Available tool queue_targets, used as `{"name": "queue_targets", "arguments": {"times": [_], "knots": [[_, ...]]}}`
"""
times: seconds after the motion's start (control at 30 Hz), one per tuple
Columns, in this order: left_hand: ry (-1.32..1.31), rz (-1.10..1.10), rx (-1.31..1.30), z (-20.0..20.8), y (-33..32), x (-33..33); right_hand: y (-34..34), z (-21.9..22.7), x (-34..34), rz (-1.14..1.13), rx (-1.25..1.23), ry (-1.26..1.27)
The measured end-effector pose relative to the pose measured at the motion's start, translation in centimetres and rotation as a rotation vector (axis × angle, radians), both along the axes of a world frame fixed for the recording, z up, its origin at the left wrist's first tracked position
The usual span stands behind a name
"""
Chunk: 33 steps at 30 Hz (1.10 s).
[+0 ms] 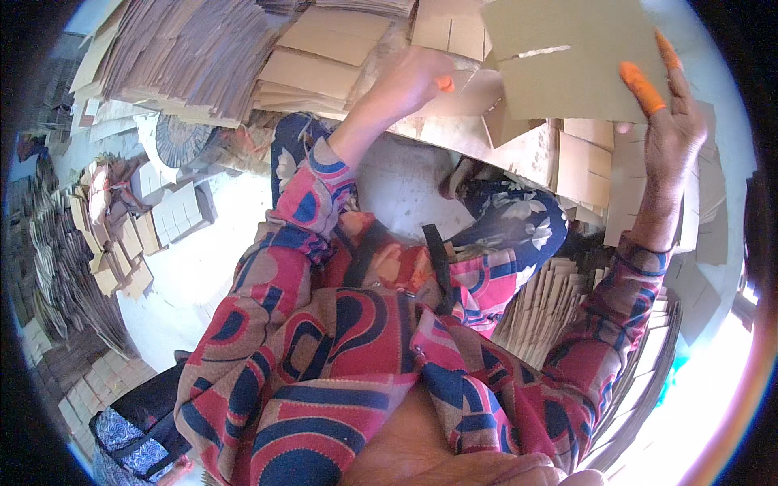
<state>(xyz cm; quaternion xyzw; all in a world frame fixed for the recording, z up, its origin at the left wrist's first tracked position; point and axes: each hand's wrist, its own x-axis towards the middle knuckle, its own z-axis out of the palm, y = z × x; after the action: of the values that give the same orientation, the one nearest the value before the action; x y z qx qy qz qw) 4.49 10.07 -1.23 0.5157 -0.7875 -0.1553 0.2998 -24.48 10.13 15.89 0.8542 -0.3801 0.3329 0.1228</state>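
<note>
My right hand (677,121), with orange covers on two fingers, grips the right edge of a tan cardboard sheet (579,77). A slit shows near the sheet's left side. My left hand (412,79) is raised left of this sheet, its fingers curled and partly blurred. An orange cover (445,83) tips one finger; what the fingers hold, if anything, I cannot make out. A blurred brown cardboard piece (478,91) lies between that hand and the sheet. Below both hands runs the pale edge of a low work surface (454,134), with cardboard on it.
A tall stack of cardboard sheets (186,61) stands at the far left, beside flatter slotted cardboard pieces (324,61). More cardboard stands upright (539,312) by my right side. On the left, another person's hand (101,194) is among small cardboard pieces (121,251).
</note>
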Motion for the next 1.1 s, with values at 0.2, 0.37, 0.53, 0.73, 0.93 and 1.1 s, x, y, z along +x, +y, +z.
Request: {"name": "queue_targets", "arguments": {"times": [0.2,0.37,0.53,0.73,0.93,1.1], "knots": [[-0.052,-0.021,-0.002,1.3,0.9,0.4,1.0,-1.7,4.4,0.044,0.656,-0.525],[-0.052,-0.019,0.015,1.8,1.0,0.1,0.3,-3.8,6.0,0.052,0.545,-0.330],[-0.069,-0.020,-0.011,2.0,1.1,0.1,0.2,-7.4,7.8,-0.012,0.707,-0.182],[-0.097,-0.001,-0.022,1.4,0.5,0.1,0.2,-7.1,8.9,0.038,0.740,-0.172],[-0.110,0.002,0.035,1.3,-0.1,0.1,0.4,-6.7,9.1,0.011,0.838,-0.174],[-0.043,-0.009,0.091,0.9,0.0,0.2,0.7,-7.2,9.3,0.012,0.937,-0.153]]}}
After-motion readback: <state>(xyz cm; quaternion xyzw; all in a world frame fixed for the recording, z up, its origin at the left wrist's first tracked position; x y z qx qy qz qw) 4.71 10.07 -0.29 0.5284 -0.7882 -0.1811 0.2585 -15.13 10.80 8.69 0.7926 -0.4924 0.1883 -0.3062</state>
